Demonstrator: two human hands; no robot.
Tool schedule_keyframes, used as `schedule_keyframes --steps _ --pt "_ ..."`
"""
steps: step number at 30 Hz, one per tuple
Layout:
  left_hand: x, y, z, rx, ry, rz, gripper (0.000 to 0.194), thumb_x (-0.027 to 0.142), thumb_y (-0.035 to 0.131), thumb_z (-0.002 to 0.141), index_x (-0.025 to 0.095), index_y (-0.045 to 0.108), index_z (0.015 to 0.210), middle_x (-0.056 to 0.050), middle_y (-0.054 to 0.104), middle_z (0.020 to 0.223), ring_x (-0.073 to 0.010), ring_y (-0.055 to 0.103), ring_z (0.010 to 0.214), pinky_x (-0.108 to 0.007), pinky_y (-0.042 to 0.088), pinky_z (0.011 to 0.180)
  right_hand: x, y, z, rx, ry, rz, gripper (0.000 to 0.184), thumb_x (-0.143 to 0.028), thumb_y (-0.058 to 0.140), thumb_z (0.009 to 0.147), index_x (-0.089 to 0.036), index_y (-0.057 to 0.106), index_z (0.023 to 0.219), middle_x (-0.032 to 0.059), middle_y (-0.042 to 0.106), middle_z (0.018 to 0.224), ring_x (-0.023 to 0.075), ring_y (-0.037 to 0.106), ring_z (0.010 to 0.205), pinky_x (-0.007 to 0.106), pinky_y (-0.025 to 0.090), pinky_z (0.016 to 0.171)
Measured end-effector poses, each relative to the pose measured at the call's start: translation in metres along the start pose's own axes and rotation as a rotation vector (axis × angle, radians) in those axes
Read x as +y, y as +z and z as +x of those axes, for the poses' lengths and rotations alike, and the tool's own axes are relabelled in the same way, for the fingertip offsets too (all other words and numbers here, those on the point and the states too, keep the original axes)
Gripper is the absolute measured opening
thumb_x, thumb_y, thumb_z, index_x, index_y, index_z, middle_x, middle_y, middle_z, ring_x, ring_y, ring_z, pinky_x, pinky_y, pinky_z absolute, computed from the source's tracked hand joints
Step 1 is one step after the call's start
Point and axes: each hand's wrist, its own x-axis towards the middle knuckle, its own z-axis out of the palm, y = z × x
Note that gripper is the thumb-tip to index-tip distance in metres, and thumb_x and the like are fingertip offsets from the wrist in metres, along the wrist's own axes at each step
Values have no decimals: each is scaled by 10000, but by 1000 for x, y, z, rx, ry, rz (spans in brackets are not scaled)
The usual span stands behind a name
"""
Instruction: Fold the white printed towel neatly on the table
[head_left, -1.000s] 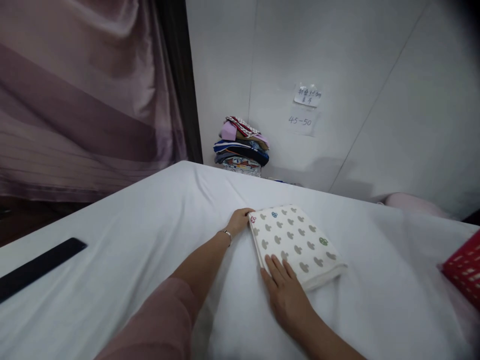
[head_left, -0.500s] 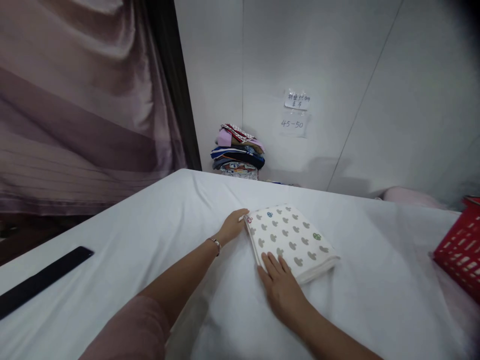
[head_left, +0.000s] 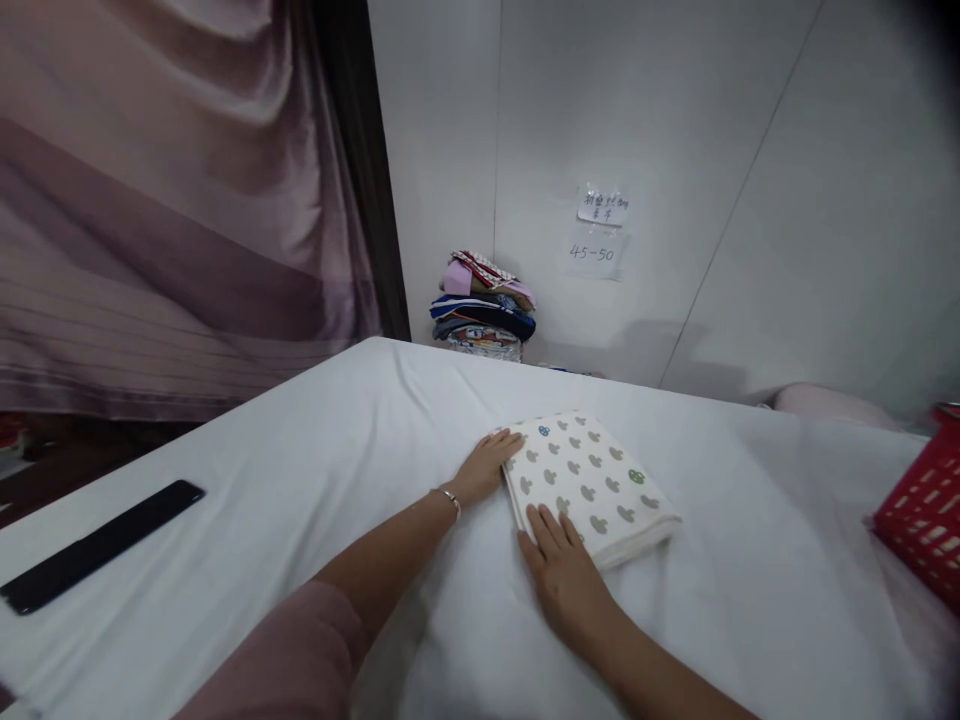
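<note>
A folded white cloth (head_left: 589, 470) printed with grey mushrooms, a blue one and a green one among them, lies flat on the white-covered table (head_left: 330, 430). At its far left corner rests my left hand (head_left: 489, 465), fingers stretched out over the top of the fabric; a bracelet circles that wrist. My right hand (head_left: 562, 580) lies on the near left edge, palm down, its fingers flat and slightly apart. Both hands touch the cloth from above and neither grips it. The corner under my left fingers is hidden.
A black phone-like slab (head_left: 105, 545) lies at the table's left. Folded fabrics (head_left: 484, 305) are stacked beyond the far edge, against the wall. A red plastic basket (head_left: 926, 505) stands at the right. Handwritten papers (head_left: 596, 235) are taped to the wall, and a curtain (head_left: 165, 220) hangs left.
My left hand has gone from pinching the cloth's far left corner to lying flat on top of it. My right hand stays on the near edge. The view has shifted slightly.
</note>
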Motion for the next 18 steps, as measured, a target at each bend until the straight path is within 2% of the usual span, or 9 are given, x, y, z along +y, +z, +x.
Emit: schedule_keyframes --steps 3,6,7,9,11,13,15,18 --pt "8 -2 -1 97 -134 -172 657 1 394 696 242 507 1297 -1 429 1420 -179 279 1370 -413 220 1146 1 -17 0 -82 3 115 477 -182 537 841 -158 492 1315 191 338 1451 325 287 1352 540 271 1063" --pt "19 -6 -6 305 -362 -352 463 115 444 780 198 566 1220 -49 490 1371 -205 392 1299 -379 317 1098 14 -44 2 -165 29 322 543 -331 539 855 -235 419 1376 111 339 1471 264 289 1362 473 284 1081" --pt "24 -8 -8 336 -464 -419 412 182 464 813 188 560 1213 -67 506 1352 -216 443 1255 -366 375 1051 23 -53 4 -170 74 370 536 -372 509 873 -243 408 1384 93 368 1458 243 316 1351 454 298 1078" --pt "34 -10 -13 309 -675 -564 441 334 489 849 171 491 1259 -109 529 1314 -229 550 1126 -335 494 885 48 -66 5 -100 257 356 486 -401 434 908 -224 446 1360 88 397 1441 243 330 1344 473 272 1086" --pt "45 -12 -18 217 -819 -683 582 443 501 846 140 378 1328 -157 572 1239 -227 631 964 -304 541 694 81 -70 3 1 465 245 459 -354 421 913 -180 483 1333 107 407 1433 269 310 1351 497 232 1094" --pt "54 -10 -21 136 -857 -752 682 483 520 832 101 304 1354 -174 641 1100 -220 668 815 -291 538 587 113 -66 -3 40 620 161 484 -312 449 895 -115 469 1337 163 422 1411 293 351 1325 478 280 1068" --pt "60 -3 -22 80 -843 -808 678 477 551 817 100 316 1329 -157 675 1012 -211 675 750 -287 538 571 139 -57 -11 17 723 193 514 -302 471 880 -81 449 1344 183 474 1363 287 426 1274 425 353 1025" --pt "60 14 -21 68 -750 -740 595 440 580 798 136 369 1264 -157 655 1084 -219 670 813 -290 539 602 158 -47 -21 -73 829 343 551 -343 474 879 -117 407 1377 145 563 1284 265 542 1162 371 421 952"
